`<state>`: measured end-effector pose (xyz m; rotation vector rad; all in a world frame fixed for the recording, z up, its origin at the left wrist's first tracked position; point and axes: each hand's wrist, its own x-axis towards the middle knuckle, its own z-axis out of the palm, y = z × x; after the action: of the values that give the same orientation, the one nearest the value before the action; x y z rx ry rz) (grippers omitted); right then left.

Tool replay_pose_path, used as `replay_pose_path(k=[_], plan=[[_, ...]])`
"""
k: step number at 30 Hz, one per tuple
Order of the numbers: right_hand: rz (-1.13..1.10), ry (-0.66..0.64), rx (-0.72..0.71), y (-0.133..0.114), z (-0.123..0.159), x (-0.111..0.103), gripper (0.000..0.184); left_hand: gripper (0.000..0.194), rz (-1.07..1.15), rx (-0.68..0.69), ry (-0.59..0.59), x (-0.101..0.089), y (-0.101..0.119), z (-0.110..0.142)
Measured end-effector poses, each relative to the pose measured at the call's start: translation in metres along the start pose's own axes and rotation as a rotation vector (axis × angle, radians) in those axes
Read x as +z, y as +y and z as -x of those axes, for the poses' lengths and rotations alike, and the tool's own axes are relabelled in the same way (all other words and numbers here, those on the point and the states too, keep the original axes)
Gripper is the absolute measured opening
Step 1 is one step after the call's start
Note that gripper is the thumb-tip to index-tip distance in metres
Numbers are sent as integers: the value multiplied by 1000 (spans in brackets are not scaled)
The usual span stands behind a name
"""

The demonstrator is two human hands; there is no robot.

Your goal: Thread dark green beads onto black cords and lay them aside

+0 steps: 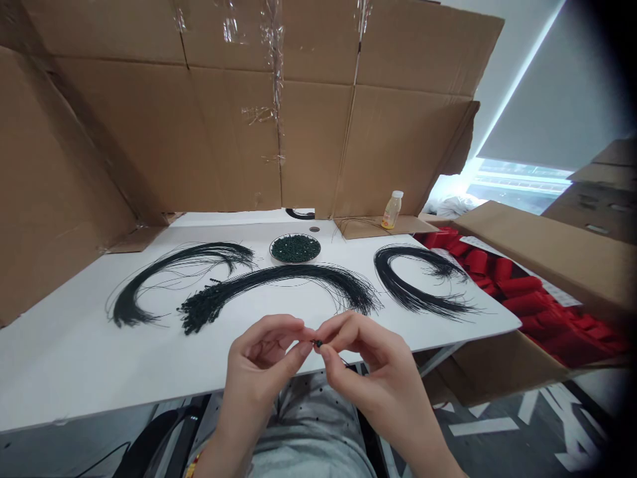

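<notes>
In front of the table's near edge, my left hand (263, 362) and my right hand (368, 358) meet at their fingertips. Both are closed in a pinch around a small dark bead (318, 343). A thin black cord (345, 362) shows below the right fingers; its other end is hidden. Just beyond lies a bundle of black cords (293, 273) with a clump of dark pieces at its left end. Behind it stands a round dish (270, 251) full of small dark green beads.
More black cord bundles lie at the left (144, 279) and right (393, 282) of the white table (99, 358). Cardboard walls (223, 133) rise behind and at left. A small bottle (392, 211) stands at the back right. Beside the table, a carton (547, 252) holds red rolls (522, 285).
</notes>
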<state>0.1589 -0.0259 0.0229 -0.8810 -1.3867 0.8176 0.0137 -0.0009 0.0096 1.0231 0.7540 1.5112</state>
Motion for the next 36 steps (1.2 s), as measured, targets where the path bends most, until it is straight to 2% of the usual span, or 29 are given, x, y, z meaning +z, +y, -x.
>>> replay_pose_path(k=[3, 15, 24, 30, 36], plan=[[-2, -15, 5, 0, 0, 0, 18, 21, 40, -38, -20, 0, 1, 0], [-44, -65, 33, -2, 1, 0, 18, 32, 108, -23, -119, -5, -1, -1], [153, -167, -72, -4, 3, -9, 17, 33, 40, 13, -167, -10, -3, -4], [199, -170, 16, -4, 1, -15, 10, 33, 10, 49, -219, -13, -1, -4], [220, -192, 18, -3, 0, -16, 11, 34, -51, 118, -239, -16, -3, -4]])
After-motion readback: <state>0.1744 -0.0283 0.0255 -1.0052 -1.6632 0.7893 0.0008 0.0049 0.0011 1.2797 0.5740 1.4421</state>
